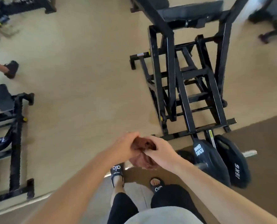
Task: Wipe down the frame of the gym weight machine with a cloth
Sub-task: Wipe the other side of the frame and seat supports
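Observation:
A brown cloth point(144, 152) is bunched between both my hands in front of my body. My left hand point(126, 147) grips its upper left part. My right hand point(161, 152) pinches folds of it from the right. Part of the cloth hangs down below my hands. The black weight machine frame point(184, 88) stands on the beige floor ahead and to the right, beyond my hands and apart from the cloth. Its rear cross bar point(199, 129) lies just past my right hand.
Black weight plates point(212, 160) on a bar sit to the right on a brown mat point(264, 143). Another black machine point(13, 135) stands at the left. Another person's foot point(11, 68) is at the far left. My feet in black slides point(117, 172) are below.

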Motion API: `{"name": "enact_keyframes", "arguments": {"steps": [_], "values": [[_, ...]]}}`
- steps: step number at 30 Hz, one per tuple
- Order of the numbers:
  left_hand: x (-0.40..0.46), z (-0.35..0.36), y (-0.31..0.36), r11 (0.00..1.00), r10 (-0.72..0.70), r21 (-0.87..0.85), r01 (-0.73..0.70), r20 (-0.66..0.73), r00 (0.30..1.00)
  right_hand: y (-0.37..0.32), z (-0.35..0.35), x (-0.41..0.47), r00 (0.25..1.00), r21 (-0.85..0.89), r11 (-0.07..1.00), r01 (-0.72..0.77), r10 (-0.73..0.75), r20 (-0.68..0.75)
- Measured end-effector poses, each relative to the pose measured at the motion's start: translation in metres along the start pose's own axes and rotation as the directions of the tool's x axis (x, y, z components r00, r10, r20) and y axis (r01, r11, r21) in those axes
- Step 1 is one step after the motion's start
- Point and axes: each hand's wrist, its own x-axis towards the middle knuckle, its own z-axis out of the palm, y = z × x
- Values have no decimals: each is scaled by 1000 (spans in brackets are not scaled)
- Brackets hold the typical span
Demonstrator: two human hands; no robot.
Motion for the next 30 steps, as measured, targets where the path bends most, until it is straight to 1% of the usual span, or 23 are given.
{"name": "enact_keyframes", "arguments": {"steps": [2, 5, 7, 10, 15, 18, 23, 26, 30], "values": [[33, -18, -4, 993, 62, 93, -66, 42, 997, -6, -8, 17, 990, 59, 996, -61, 68, -121], [76, -41, -5, 937, 204, 254, -240, 161, 966, -8, -14, 37, 947, 147, 979, -139, 175, -269], [101, -49, -4, 894, 277, 293, -339, 235, 932, -8, -13, 49, 922, 200, 966, -162, 221, -317], [131, -51, 3, 842, 340, 314, -438, 323, 883, 0, -10, 61, 872, 267, 943, -197, 293, -392], [184, -33, 6, 771, 316, 353, -530, 510, 800, 27, -13, 74, 800, 390, 893, -225, 398, -449], [218, -10, 11, 749, 303, 343, -567, 583, 753, 56, -19, 89, 756, 427, 871, -243, 446, -479], [273, 40, 4, 754, 271, 305, -582, 663, 698, 108, -24, 122, 686, 486, 829, -275, 523, -505], [309, 73, -11, 735, 279, 294, -611, 690, 668, 144, -21, 148, 612, 527, 792, -309, 589, -527], [369, 131, -37, 678, 312, 309, -667, 701, 641, 202, -18, 199, 515, 602, 732, -320, 667, -538]]}}
